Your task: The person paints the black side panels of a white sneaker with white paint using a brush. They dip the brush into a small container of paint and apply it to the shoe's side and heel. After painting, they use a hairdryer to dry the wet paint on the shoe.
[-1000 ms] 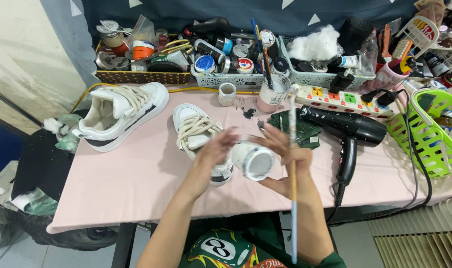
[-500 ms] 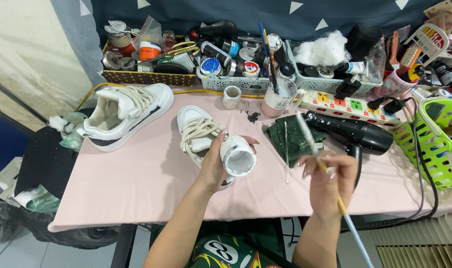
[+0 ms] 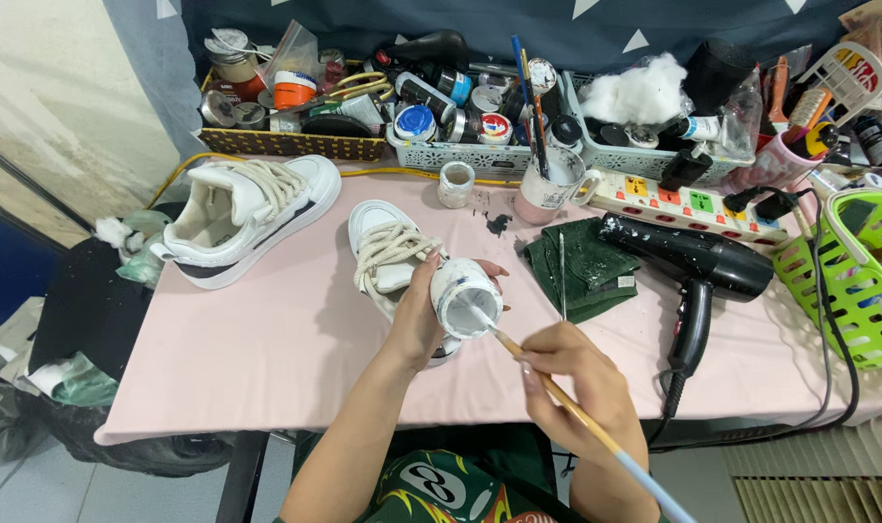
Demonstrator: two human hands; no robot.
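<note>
My left hand (image 3: 420, 315) grips a small open jar of white paint (image 3: 467, 295), tilted with its mouth toward me, just above a white sneaker (image 3: 388, 254) with cream laces. My right hand (image 3: 569, 378) holds a long wooden paintbrush (image 3: 581, 416) whose tip dips into the jar's mouth. A second white sneaker (image 3: 247, 213) with a dark stripe lies to the left on the pink table (image 3: 267, 349).
A black hair dryer (image 3: 698, 266) and a dark green cloth (image 3: 581, 266) lie right of the jar. A power strip (image 3: 688, 203), a cup of brushes (image 3: 543, 189), baskets of paint jars (image 3: 460, 121) and a green basket (image 3: 862, 281) line the back and right.
My right hand swung the brush back in from the right and put its tip into the jar. My left hand kept the jar over the sneaker.
</note>
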